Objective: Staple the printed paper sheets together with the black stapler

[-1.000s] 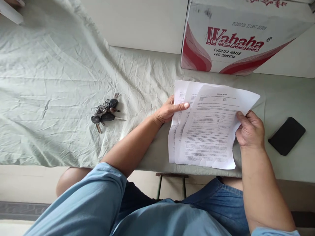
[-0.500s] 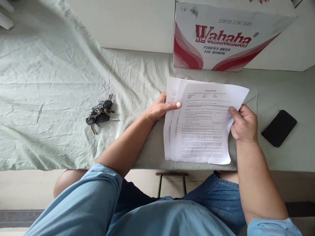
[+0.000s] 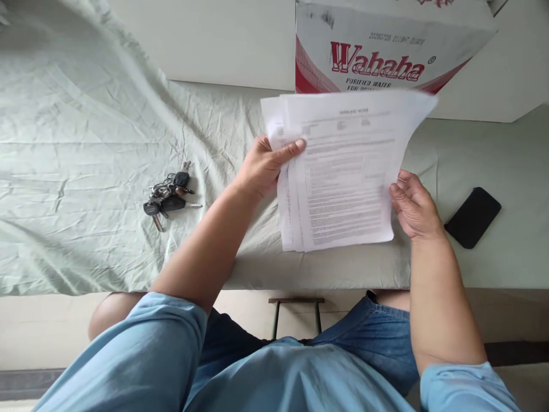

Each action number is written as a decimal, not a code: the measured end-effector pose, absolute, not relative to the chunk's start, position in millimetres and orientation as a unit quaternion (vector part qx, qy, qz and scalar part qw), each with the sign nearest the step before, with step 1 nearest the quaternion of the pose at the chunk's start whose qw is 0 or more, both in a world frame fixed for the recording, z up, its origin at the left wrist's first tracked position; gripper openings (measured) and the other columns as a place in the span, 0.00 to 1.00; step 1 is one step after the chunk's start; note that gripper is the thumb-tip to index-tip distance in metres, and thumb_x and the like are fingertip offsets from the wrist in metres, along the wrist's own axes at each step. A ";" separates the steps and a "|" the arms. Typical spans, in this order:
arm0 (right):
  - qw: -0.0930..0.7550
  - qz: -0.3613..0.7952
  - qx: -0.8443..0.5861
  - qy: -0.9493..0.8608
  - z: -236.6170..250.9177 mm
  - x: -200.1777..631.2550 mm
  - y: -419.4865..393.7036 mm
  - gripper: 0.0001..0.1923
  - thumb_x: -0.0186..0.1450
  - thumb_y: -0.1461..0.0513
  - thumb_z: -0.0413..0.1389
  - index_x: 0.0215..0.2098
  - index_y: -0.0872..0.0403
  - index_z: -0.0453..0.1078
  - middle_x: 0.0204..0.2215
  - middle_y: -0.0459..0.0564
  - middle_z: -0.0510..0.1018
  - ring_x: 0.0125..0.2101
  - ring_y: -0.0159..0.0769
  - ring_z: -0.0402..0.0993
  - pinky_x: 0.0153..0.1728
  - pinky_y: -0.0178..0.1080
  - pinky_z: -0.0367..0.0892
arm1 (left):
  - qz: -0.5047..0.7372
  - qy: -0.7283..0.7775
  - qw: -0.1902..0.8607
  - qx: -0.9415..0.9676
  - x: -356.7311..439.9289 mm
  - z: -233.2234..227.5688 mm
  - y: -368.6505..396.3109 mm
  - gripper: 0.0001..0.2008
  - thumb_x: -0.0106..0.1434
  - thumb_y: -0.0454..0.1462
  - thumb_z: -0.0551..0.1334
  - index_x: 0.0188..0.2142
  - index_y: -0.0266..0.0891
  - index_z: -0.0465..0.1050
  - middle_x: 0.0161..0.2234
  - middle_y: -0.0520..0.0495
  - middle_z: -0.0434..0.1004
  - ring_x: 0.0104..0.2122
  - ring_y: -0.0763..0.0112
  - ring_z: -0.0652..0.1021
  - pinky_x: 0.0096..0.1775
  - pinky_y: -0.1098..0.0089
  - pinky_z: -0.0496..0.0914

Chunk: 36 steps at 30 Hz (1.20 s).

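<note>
A pale green cloth (image 3: 98, 189), wrinkled on the left and smoother on the right, covers the table (image 3: 510, 257), with a white panel (image 3: 231, 46) standing along the far side. A carton (image 3: 386, 23) lettered "Wahaha" stands at the far edge, right of the middle. In front of it, over the near middle of the table, is a fanned stack of printed papers (image 3: 347, 183), whose far edge hides the carton's lower part. The left hand (image 3: 263, 167) pinches the papers' left side, thumb on top, fingers behind. The right hand (image 3: 415, 207) is half curled at their right edge; whether it grips them, I cannot tell. A bunch of keys (image 3: 172, 200) lies to the left; a flat black object (image 3: 473, 217) lies on the right, just beside the right wrist.
</note>
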State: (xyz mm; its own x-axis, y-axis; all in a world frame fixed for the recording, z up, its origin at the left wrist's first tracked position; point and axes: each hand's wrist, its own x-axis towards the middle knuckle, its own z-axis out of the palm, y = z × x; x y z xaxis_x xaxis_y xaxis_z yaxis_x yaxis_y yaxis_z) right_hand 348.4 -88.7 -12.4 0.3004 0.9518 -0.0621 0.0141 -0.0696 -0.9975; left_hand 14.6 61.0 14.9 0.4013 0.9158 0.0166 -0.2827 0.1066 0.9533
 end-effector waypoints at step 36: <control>0.560 0.392 -0.535 -0.496 15.0 354.3 -119.1 0.35 0.55 0.44 0.85 0.59 0.30 0.83 0.55 0.45 0.93 0.72 0.59 0.82 0.70 0.67 0.84 | 0.359 0.343 0.653 0.572 -60.3 -20.9 26.9 0.28 0.49 0.55 0.90 0.43 0.44 0.94 0.43 0.40 0.96 0.46 0.48 0.94 0.53 0.52 0.90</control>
